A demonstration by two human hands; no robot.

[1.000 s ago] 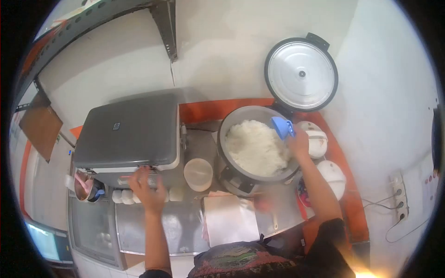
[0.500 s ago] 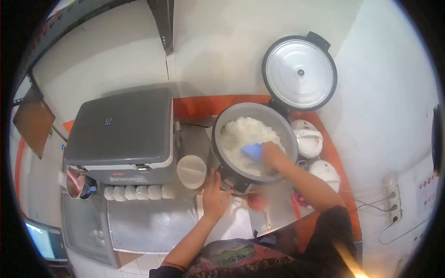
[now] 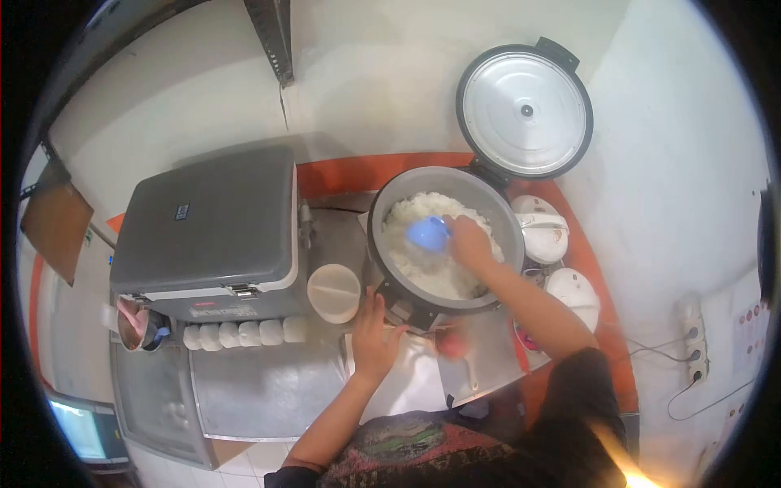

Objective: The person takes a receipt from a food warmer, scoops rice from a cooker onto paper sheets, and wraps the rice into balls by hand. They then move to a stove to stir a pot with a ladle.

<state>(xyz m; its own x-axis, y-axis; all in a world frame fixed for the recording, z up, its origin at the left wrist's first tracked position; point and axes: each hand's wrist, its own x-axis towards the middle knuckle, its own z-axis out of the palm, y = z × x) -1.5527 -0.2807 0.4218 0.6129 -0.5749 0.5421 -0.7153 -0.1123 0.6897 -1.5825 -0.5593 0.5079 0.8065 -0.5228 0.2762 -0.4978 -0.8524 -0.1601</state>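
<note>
A large round rice cooker (image 3: 386, 286) stands with its lid (image 3: 527, 110) raised behind it, and white rice (image 3: 431, 272) lies inside. Over the rice, my right hand (image 3: 470, 242) grips a blue scoop (image 3: 428, 234) by its handle end. My left hand (image 3: 375, 342) rests at the counter's front side with fingers spread, holding nothing, by white paper (image 3: 407, 378) and just below the cooker's front left edge. A round pale container (image 3: 333, 294) is next to its fingertips.
At the left sits a big grey cooler box (image 3: 211, 220), with a row of several white wrapped pieces (image 3: 248, 334) before it. Two white lidded pots (image 3: 543, 230) stand right of the cooker. A red-headed utensil (image 3: 452, 345) lies in front.
My right hand has moved up and slightly left with the blue scoop, which now shows more fully above the rice. My left hand stays in nearly the same place. The view has shifted slightly.
</note>
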